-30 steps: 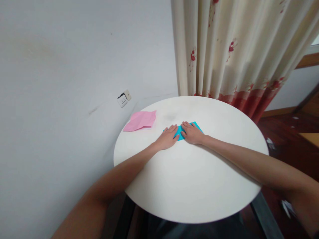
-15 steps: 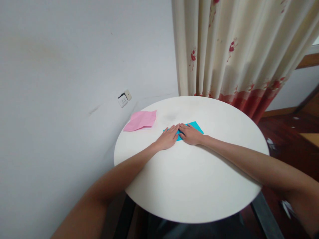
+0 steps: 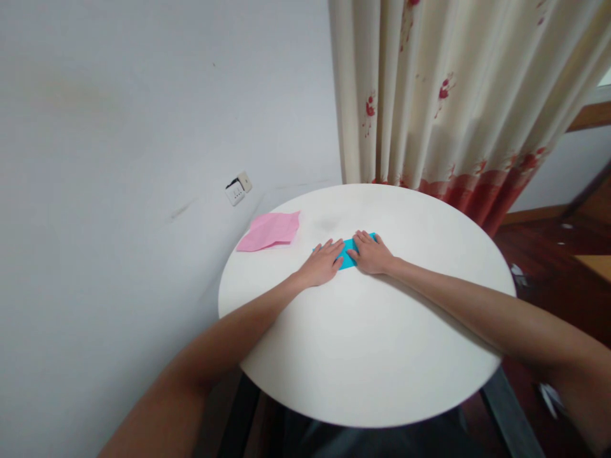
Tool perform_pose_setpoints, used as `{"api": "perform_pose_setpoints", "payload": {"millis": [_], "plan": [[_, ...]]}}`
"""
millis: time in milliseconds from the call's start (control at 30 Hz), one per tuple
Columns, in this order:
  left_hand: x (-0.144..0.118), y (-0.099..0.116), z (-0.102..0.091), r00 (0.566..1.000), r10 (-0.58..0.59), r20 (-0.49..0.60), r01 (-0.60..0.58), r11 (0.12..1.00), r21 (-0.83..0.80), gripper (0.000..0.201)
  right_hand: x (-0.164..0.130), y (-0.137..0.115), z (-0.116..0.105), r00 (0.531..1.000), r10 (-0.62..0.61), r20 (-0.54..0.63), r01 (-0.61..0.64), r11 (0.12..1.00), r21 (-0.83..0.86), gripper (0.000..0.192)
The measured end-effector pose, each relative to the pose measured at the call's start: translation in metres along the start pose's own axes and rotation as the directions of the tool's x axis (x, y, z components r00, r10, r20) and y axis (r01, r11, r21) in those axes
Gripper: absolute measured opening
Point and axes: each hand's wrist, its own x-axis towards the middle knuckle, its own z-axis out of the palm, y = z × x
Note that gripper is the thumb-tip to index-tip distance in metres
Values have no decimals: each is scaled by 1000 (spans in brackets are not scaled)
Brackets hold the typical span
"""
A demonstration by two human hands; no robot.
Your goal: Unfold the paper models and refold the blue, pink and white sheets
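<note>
A folded blue paper (image 3: 347, 250) lies flat on the far middle of the round white table (image 3: 367, 337). My left hand (image 3: 321, 264) presses palm down on its left end, fingers spread. My right hand (image 3: 372, 254) lies flat on its right end and covers most of that side. Only a strip of blue shows between the two hands. A folded pink paper (image 3: 270, 230) rests apart, to the left near the table's rim.
A white wall runs along the left with a socket (image 3: 237, 188) near the table. A cream curtain with red flowers (image 3: 443, 102) hangs behind the table. Dark wooden floor (image 3: 548, 261) shows to the right.
My right hand has slid to the right along the blue paper, now covering its right end. My left hand has stayed in place.
</note>
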Motion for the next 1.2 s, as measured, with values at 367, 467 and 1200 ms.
{"api": "perform_pose_setpoints", "payload": {"millis": [367, 467, 1200], "plan": [[0, 1, 1, 1000, 29, -6, -29, 1000, 2, 58, 6, 4, 5, 973, -231, -1, 231, 973, 18, 63], [0, 1, 2, 999, 41, -11, -41, 999, -10, 59, 8, 5, 6, 965, -263, 2, 263, 965, 20, 64], [0, 1, 4, 997, 36, -67, -39, 998, -56, 55, 9, 10, -1, 960, -279, 24, 279, 960, 32, 59]]}}
